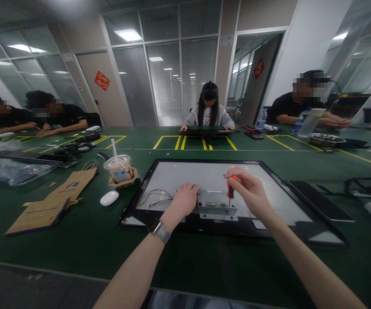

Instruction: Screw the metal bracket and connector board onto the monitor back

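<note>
Screwdriver (230,194) stands nearly upright, handle pinched by the right hand (248,187), shaft down at the right end of the bracket (215,211); the left hand (187,197) lies by the left end, whether gripping I can't tell.

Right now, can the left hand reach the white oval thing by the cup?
Probably yes: only thin wires and the panel rim lie between the left hand and the white oval thing; nothing tall blocks it.
</note>
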A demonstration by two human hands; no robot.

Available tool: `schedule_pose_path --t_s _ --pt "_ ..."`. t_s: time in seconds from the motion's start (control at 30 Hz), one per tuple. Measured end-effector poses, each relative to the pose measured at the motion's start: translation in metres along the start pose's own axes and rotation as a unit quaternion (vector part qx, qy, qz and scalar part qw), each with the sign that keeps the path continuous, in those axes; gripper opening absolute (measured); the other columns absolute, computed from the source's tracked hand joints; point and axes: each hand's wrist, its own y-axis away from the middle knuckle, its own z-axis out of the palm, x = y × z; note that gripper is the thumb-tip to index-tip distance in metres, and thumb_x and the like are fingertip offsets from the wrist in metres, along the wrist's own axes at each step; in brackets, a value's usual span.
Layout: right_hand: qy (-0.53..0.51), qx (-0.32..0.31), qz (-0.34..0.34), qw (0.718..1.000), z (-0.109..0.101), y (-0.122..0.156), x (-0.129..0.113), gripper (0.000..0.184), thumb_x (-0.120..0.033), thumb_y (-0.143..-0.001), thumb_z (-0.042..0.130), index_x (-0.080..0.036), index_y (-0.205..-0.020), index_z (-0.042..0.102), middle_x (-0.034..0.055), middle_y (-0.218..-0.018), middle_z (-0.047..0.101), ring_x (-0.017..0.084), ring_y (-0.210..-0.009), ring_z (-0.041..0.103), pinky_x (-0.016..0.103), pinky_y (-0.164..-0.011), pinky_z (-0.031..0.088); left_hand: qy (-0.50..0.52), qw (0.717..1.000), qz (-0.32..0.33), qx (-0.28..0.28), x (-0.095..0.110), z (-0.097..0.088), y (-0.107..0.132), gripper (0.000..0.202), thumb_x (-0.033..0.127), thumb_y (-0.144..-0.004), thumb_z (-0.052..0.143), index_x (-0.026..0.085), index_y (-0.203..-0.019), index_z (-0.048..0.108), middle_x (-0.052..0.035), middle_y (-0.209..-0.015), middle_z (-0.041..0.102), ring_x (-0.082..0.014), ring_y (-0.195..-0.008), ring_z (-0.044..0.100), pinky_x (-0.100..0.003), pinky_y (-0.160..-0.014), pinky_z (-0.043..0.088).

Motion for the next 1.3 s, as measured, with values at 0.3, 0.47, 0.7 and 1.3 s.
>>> schedule_pose_path --t_s 0.3,0.47,0.7,1.3 --pt "-0.028 -0.009 0.017 0.999 0.0046 0.0011 0.0011 0.027 -0.047 -0.098 0.055 -0.023 -0.099 0.068 0.0041 -0.082 0.069 0.019 -0.074 0.064 0.033 -0.066 0.055 -0.004 1.0 -0.006 -0.008 0.0003 -0.0005 -0.0007 0.039 0.009 -0.097 0.041 0.016 -0.132 0.056 -0.0132 -0.139 0.057 -0.0251 -0.123 0.057 -0.038 -0.107 0.043" --pt "-0.011 -0.002 0.015 1.0 0.0026 0.0003 0.0015 0.023 -0.044 -0.095 0.06 -0.024 -0.095 0.072 0.0051 -0.09 0.066 0.018 -0.073 0.06 0.033 -0.064 0.053 -0.004 1.0 -0.004 -0.008 0.0007 -0.0009 -0.0006 0.038 0.009 -0.097 0.041 0.017 -0.131 0.057 -0.0129 -0.137 0.058 -0.0246 -0.121 0.058 -0.038 -0.106 0.044" --pt "-0.004 -0.026 0.013 1.0 0.0041 0.0015 -0.0015 0.016 -0.038 -0.086 0.072 -0.025 -0.095 0.077 0.0044 -0.085 0.065 0.02 -0.075 0.061 0.035 -0.065 0.054 0.003 1.0 -0.006 -0.008 -0.0007 0.0029 -0.0024 0.037 0.009 -0.097 0.041 0.017 -0.128 0.059 -0.0135 -0.137 0.058 -0.025 -0.122 0.058 -0.039 -0.104 0.046" --pt "0.005 0.002 0.03 1.0 -0.001 0.0015 0.0052 0.026 -0.043 -0.096 0.058 -0.025 -0.106 0.073 0.0041 -0.085 0.069 0.021 -0.079 0.065 0.036 -0.072 0.054 0.004 1.0 0.0 -0.003 -0.001 0.0025 -0.0014 0.038 0.01 -0.097 0.042 0.016 -0.131 0.057 -0.0143 -0.138 0.057 -0.0256 -0.123 0.057 -0.04 -0.107 0.044"
